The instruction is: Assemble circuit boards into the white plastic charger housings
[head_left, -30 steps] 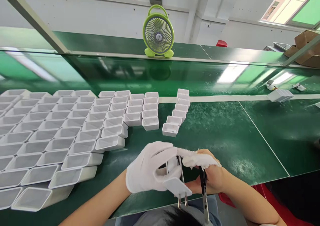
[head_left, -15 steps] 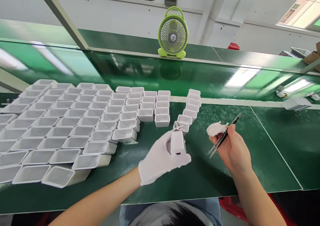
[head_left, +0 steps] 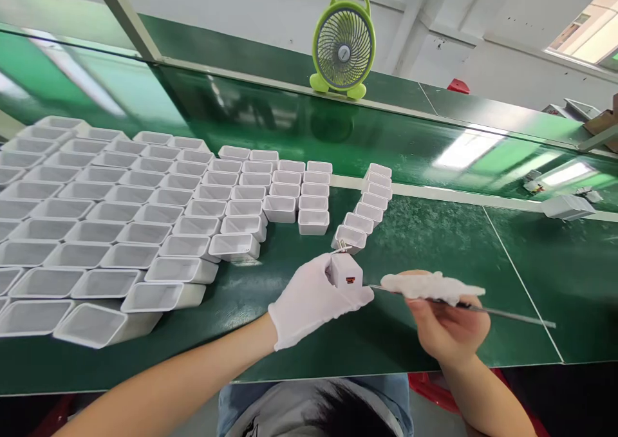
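My left hand [head_left: 309, 305], in a white glove, is closed around a small white charger housing [head_left: 344, 268]. An orange port shows on the end facing me, and thin metal prongs stick out at its far end. My right hand [head_left: 449, 334] is bare and closed on long, dark-gripped tweezers [head_left: 519, 316]. Their tip is close to the left glove's fingertips, just right of the housing; whether it touches is unclear. A crumpled white cloth [head_left: 427, 286], perhaps a glove, is also held in my right hand, lying over the tweezers.
Many open white plastic cases [head_left: 128, 212] stand in packed rows on the left of the green table [head_left: 270, 334]. A short slanting row of similar cases [head_left: 363, 213] is just beyond my left hand. A green fan [head_left: 344, 47] stands on the shelf behind. White pieces [head_left: 567, 206] lie far right.
My right hand has turned the tweezers from upright-slanting to nearly level and brought their tip left to the housing. The housing has tilted, and its port end shows more fully.
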{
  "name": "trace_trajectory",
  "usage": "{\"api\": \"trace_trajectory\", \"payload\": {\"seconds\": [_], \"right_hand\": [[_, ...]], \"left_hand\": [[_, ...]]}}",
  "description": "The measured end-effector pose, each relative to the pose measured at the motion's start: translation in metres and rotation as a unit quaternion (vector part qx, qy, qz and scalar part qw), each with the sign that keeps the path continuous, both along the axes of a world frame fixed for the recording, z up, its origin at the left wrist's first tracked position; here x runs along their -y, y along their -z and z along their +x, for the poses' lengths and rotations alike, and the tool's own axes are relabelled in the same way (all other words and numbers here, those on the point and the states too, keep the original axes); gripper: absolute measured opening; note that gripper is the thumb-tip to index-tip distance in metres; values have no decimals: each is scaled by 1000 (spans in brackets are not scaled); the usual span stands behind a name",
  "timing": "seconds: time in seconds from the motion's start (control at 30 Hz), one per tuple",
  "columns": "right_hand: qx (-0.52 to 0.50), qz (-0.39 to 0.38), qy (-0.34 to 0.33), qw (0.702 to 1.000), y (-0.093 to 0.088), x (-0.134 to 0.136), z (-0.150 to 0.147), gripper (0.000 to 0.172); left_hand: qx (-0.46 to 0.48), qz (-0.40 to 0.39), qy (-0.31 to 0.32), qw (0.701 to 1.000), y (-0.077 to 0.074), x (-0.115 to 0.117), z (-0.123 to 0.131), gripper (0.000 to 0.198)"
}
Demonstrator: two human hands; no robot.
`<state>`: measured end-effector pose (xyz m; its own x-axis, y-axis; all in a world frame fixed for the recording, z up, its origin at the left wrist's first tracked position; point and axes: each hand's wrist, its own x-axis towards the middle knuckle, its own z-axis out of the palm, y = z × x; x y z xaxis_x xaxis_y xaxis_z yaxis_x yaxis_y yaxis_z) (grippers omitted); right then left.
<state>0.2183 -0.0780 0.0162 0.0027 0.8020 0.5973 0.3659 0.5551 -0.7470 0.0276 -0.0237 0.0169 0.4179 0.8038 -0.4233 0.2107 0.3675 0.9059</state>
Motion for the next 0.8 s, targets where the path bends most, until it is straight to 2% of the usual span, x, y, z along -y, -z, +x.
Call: {"api": "trace_trajectory", "payload": {"seconds": [0.07, 0.17, 0.27, 0.4, 0.5, 0.67, 0.8], "right_hand": [[81, 29, -23, 996, -1, 4, -3, 29], [150, 61, -31, 986, -2, 4, -7, 35], [182, 86, -34, 979, -3, 3, -8, 39], [204, 74, -45, 975, -2, 4, -9, 43], [214, 89, -42, 972, 1, 5, -9, 47], [242, 114, -26, 963, 4, 3, -11, 41], [263, 101, -7, 960, 0, 2, -13, 32]], "left_hand": [[-20, 50, 2, 999, 6, 3, 1, 27], [-31, 99, 3, 995, 13, 6, 2, 27], [-29, 118, -2, 993, 16, 9, 2, 28], [-39, 141, -2, 989, 15, 9, 3, 22], [-40, 128, -9, 991, 14, 8, 4, 16], [12, 112, 7, 994, 20, 7, 4, 15], [0, 122, 17, 992, 25, 8, 4, 19]]}}
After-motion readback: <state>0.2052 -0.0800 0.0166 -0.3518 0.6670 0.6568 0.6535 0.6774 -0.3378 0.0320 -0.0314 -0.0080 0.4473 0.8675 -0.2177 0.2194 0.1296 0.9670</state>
